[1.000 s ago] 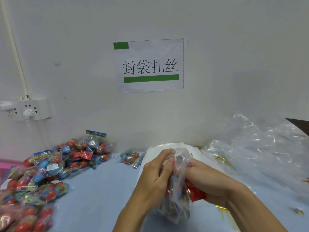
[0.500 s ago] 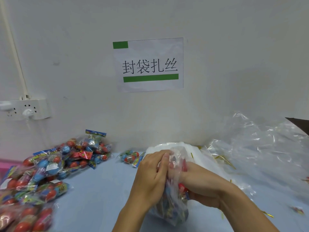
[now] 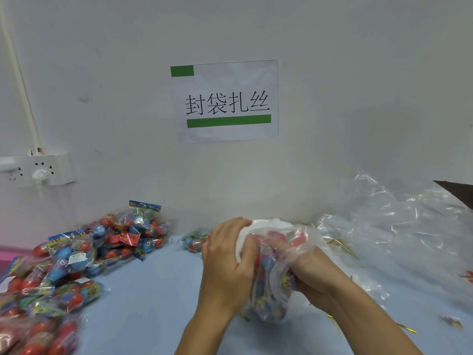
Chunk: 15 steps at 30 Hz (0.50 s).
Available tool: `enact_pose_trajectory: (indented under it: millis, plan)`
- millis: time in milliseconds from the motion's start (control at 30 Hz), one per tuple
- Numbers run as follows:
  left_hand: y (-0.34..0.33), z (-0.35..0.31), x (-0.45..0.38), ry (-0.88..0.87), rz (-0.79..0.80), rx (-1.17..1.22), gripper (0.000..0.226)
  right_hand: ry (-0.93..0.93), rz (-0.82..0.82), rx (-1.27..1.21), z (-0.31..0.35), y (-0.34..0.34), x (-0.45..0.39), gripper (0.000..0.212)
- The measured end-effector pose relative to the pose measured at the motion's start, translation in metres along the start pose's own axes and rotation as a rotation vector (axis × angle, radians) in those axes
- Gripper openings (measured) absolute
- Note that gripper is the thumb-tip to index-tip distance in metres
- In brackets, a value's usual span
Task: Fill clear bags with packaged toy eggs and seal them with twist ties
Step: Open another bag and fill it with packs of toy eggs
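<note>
A white paper sign (image 3: pixel 225 101) was stuck on the wall. It carried four black Chinese characters, 封袋扎丝, in one row. A small green block stood in its upper left corner, and a long green bar ran under the characters. The packets of toy eggs (image 3: pixel 76 257) on the tabletop had printed header cards and small white labels, but their print was too small and blurred to read.

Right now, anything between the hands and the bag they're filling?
Nothing visible. The left hand and right hand both already grip the clear bag of toy eggs directly, above the blue table. Gold twist ties lie loose just right of the bag, unobstructed.
</note>
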<state>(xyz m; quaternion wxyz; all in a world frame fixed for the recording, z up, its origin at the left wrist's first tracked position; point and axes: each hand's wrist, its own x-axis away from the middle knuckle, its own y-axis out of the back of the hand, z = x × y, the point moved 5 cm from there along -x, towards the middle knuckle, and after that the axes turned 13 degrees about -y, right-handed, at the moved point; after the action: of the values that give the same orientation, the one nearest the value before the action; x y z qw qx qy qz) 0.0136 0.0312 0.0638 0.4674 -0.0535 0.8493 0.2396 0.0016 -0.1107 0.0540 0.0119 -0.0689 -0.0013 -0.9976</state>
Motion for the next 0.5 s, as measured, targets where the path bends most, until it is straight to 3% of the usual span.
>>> enact_pose_trajectory:
  millis: [100,200,300,500]
  plan:
    - [-0.002,0.016,0.004,0.208,0.019,-0.048,0.033,-0.022,0.008,-0.157,-0.001,0.002,-0.002,0.031]
    - [-0.014,0.026,0.011,0.429,0.092,0.186,0.048,-0.052,0.014,-0.244,-0.003,0.0,-0.005,0.032]
    - [-0.022,0.027,0.014,0.526,0.115,0.348,0.052,-0.057,-0.056,-0.284,-0.005,-0.002,-0.007,0.038]
    - [-0.031,0.026,0.023,0.648,0.291,0.434,0.033,-0.032,-0.202,-0.005,-0.007,0.002,-0.007,0.024]
